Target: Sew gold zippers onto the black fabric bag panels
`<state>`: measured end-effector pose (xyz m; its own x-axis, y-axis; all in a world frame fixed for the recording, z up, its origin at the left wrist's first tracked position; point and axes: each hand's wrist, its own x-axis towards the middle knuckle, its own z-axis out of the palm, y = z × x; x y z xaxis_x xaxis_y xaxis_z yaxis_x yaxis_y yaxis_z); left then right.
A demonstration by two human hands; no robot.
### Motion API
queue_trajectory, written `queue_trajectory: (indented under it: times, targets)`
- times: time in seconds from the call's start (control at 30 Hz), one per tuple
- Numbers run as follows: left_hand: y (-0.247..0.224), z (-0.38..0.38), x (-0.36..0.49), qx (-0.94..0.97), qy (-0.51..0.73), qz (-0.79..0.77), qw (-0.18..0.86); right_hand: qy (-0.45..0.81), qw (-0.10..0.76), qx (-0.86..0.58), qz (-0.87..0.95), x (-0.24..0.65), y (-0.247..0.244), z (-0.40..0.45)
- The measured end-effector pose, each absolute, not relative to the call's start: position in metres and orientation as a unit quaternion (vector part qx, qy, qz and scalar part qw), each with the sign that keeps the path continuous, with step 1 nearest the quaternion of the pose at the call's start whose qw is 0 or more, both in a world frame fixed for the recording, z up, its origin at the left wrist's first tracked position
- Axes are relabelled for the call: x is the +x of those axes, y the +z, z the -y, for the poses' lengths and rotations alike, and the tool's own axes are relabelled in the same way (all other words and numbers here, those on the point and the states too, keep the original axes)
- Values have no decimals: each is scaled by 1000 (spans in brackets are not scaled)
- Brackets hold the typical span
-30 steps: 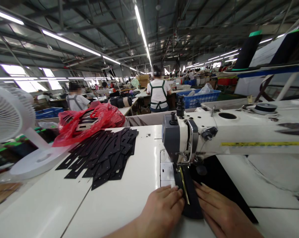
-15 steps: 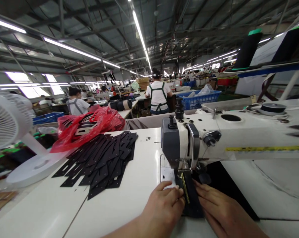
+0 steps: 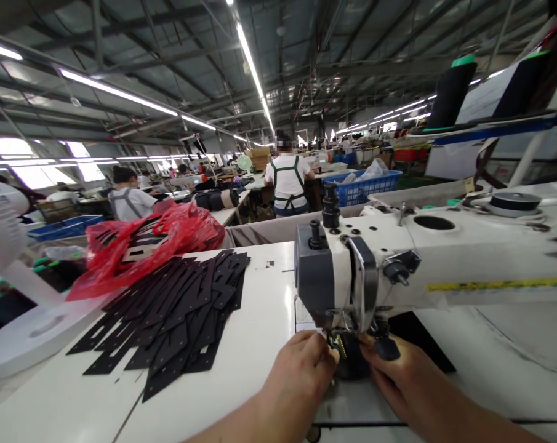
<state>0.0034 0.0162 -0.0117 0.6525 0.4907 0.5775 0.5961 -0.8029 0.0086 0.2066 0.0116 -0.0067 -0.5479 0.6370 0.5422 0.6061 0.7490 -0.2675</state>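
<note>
A black fabric piece (image 3: 352, 364) with a gold-toothed zipper (image 3: 341, 347) lies under the presser foot area of a white and grey sewing machine (image 3: 312, 271). On its left side my left hand (image 3: 303, 372) pinches the edge with curled fingers. My right hand (image 3: 398, 369) grips the right side of the same piece, its fingertips partly hidden behind the machine's dark lever. Another black panel (image 3: 421, 338) stretches behind my right hand on the machine bed.
Flat black cut pieces (image 3: 181, 314) are piled on the white table (image 3: 255, 369), beside a red plastic bag (image 3: 167, 237). A white fan (image 3: 24, 289) stands far left. Beyond are a blue basket (image 3: 365, 186) and a person (image 3: 287, 178) with their back turned. Thread cones (image 3: 453, 92) stand upper right.
Both hands and the zipper piece have moved up closer to the needle area; less of the zipper shows. My left fingers are more curled. The view has shifted slightly.
</note>
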Motion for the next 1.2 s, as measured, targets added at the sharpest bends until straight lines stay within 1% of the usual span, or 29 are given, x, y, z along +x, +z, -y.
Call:
queue_trajectory:
  times: [0.13, 0.27, 0.97, 1.2]
  targets:
    - [-14, -19, 2, -911, -281, 289, 91, 13, 318, -364, 875, 207, -14, -19]
    - [-13, -20, 1, -908, -285, 301, 64, 16, 326, -380, 866, 207, -19, -24]
    - [-6, -23, -3, -915, -277, 294, 6, 33, 316, -386, 866, 209, -20, -32]
    - [-13, -26, 0, -903, -308, 299, 17, 26, 312, -388, 867, 210, -22, -32]
